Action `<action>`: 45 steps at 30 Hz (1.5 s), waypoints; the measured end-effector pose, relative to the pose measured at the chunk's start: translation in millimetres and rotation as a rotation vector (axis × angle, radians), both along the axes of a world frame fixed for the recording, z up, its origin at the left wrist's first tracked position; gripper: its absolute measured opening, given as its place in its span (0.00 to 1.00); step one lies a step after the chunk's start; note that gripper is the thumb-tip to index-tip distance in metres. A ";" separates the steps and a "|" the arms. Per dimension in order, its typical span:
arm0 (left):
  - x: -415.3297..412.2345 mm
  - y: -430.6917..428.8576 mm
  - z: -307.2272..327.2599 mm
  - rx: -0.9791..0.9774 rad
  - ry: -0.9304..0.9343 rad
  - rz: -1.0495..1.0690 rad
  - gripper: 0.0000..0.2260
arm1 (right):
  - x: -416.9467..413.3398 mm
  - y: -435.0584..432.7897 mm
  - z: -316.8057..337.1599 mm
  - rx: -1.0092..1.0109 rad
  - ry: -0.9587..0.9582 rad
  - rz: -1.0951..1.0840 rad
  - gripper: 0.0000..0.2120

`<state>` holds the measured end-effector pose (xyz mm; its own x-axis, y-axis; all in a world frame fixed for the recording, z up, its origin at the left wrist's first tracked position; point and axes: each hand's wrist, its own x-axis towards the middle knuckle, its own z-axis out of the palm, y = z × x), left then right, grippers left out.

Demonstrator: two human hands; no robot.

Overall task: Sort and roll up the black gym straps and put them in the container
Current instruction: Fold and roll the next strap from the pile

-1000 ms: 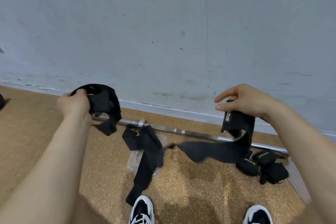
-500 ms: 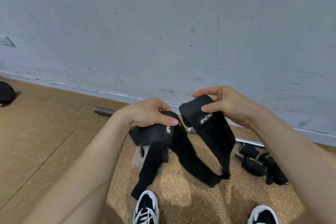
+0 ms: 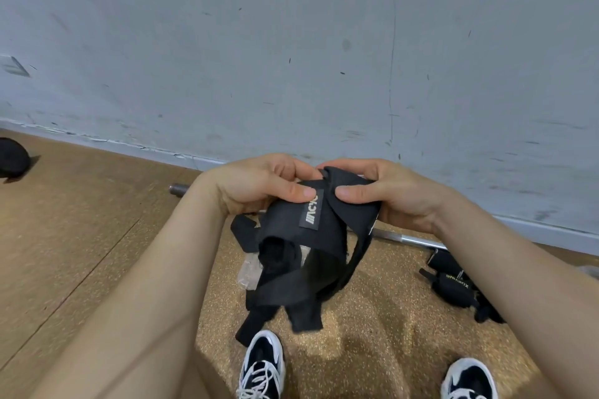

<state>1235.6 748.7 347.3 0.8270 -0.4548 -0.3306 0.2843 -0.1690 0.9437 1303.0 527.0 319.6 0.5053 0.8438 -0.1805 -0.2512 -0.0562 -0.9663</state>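
Observation:
A black gym strap [image 3: 308, 246] with a pale logo tag hangs in loose folds between my hands, in front of the grey wall. My left hand [image 3: 259, 183] pinches its upper edge with thumb on top, and my right hand [image 3: 385, 194] pinches the same edge beside it, thumbs nearly touching. The strap's ends dangle down toward the floor. Below it a clear plastic container [image 3: 249, 272] lies on the floor, mostly hidden by the strap. More black straps [image 3: 453, 282] lie bunched on the floor at the right.
A steel barbell [image 3: 408, 240] lies along the foot of the wall [image 3: 291, 42]. A black round object [image 3: 11, 157] sits at the far left. My two shoes [image 3: 262, 366] stand on the cork-like floor [image 3: 372, 317] at the bottom.
My hands have come together at the centre, bringing both strap parts into one bundle. The strap that stretched between them now hangs folded.

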 end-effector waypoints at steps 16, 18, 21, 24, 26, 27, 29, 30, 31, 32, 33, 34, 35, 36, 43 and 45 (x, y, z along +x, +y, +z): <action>-6.2 -31.4 -27.7 0.567 -0.176 0.209 0.21 | -5.0 12.7 5.3 0.255 0.120 -0.648 0.21; 0.7 -44.3 -38.9 0.262 -0.225 0.482 0.11 | -4.8 11.8 8.1 0.280 0.141 -0.659 0.23; 10.3 -48.6 -38.6 -0.077 -0.195 0.785 0.09 | 0.5 3.2 15.2 0.262 0.070 -0.668 0.26; 13.2 -42.3 -29.7 -0.289 -0.135 0.999 0.13 | 7.3 -9.4 24.4 0.258 0.029 -0.660 0.24; 13.2 -37.3 -27.6 -0.389 -0.074 1.102 0.13 | 9.1 -15.4 28.3 0.271 0.034 -0.655 0.19; 12.5 -36.5 -27.0 -0.440 -0.037 1.133 0.12 | 8.8 -16.7 29.3 0.268 0.033 -0.643 0.16; 12.0 -35.9 -26.2 -0.538 0.037 1.157 0.12 | 5.3 -16.0 30.9 0.250 0.014 -0.603 0.12; 12.4 -36.0 -25.4 -0.592 0.062 1.144 0.13 | 2.1 -14.1 31.1 0.241 -0.005 -0.579 0.10; 12.9 -36.1 -24.2 -0.651 0.073 1.117 0.15 | -1.0 -12.1 30.5 0.230 -0.034 -0.558 0.10; 13.4 -35.5 -23.1 -0.712 0.074 1.067 0.16 | -4.4 -10.2 30.1 0.212 -0.069 -0.540 0.10; 12.9 -35.1 -21.0 -0.753 0.067 1.001 0.16 | -7.1 -8.4 29.4 0.189 -0.103 -0.526 0.10; 11.9 -34.4 -19.0 -0.778 0.044 0.927 0.13 | -9.3 -7.1 29.3 0.167 -0.125 -0.512 0.09; 10.0 -34.4 -16.8 -0.786 0.004 0.848 0.13 | -10.3 -6.0 29.1 0.159 -0.134 -0.503 0.09; 8.0 -34.3 -15.2 -0.776 -0.049 0.794 0.17 | -10.9 -5.2 30.0 0.161 -0.130 -0.503 0.09; 9.1 -41.4 -13.5 -0.704 -0.147 0.944 0.29 | -8.2 -10.1 41.2 0.217 -0.116 -0.470 0.17; 9.7 -41.9 -14.6 -0.696 -0.124 1.012 0.33 | -7.7 -11.5 42.8 0.206 -0.123 -0.461 0.19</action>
<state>1245.3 706.8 332.7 0.9173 0.3606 -0.1688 -0.1027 0.6240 0.7747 1295.3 515.5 362.3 0.8400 0.5402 0.0505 -0.0885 0.2283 -0.9696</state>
